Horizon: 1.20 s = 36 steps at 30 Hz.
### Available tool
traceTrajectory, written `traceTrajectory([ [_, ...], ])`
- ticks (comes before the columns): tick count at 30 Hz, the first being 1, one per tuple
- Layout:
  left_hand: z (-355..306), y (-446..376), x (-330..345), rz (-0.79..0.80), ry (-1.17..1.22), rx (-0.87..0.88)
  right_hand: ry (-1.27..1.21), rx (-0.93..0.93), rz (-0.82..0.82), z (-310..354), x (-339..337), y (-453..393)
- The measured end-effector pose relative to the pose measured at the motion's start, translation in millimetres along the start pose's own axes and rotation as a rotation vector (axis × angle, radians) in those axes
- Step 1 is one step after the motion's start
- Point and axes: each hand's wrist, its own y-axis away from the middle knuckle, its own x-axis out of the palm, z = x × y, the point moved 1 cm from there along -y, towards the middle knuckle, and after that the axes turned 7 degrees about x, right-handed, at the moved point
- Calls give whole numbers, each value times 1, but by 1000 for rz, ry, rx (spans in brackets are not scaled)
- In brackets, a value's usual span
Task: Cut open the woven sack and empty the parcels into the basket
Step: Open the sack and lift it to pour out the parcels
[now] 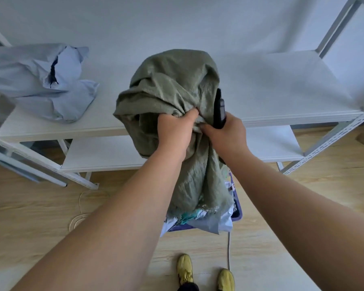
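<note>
A grey-green woven sack (172,80) hangs upended and crumpled in front of me, its open mouth down over a blue basket (237,215) on the floor. Grey and teal parcels (214,221) lie in the basket under the sack's frayed edge. My left hand (174,131) grips a bunch of the sack's fabric. My right hand (225,135) grips the sack beside it and also holds a black cutter (219,110) upright against the fabric. The sack hides most of the basket.
A white metal shelf rack (282,101) stands behind the sack, with a lower shelf (105,154). A crumpled pale-blue bag (40,80) lies on the rack at the left. Cables (80,206) run over the wooden floor. My yellow shoes (185,269) stand below.
</note>
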Motion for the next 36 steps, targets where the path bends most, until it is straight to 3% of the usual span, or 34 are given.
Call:
traceTrajectory([
  [4,-15,-6,-1,17,47,124,-104,-88,-51,15,-3,-6],
  [7,-15,-7,-3,17,46,111,20,-106,23,21,-3,-13],
  [10,-12,-9,-5,-50,62,123,14,-179,-21,27,-4,-15],
  [14,1,-8,-9,17,28,55,136,-99,71,14,1,-19],
  [19,4,-12,-10,-9,17,94,23,-213,-51,29,-6,-23],
  [23,22,-11,-18,116,-60,-116,289,-66,66,7,-4,-31],
  [27,45,-2,-34,277,-161,-125,171,14,27,0,-9,-35],
  [32,76,14,-35,497,-407,-120,-36,114,230,11,-7,-30],
  [36,85,18,-32,298,-322,-206,-96,108,412,18,2,-18],
])
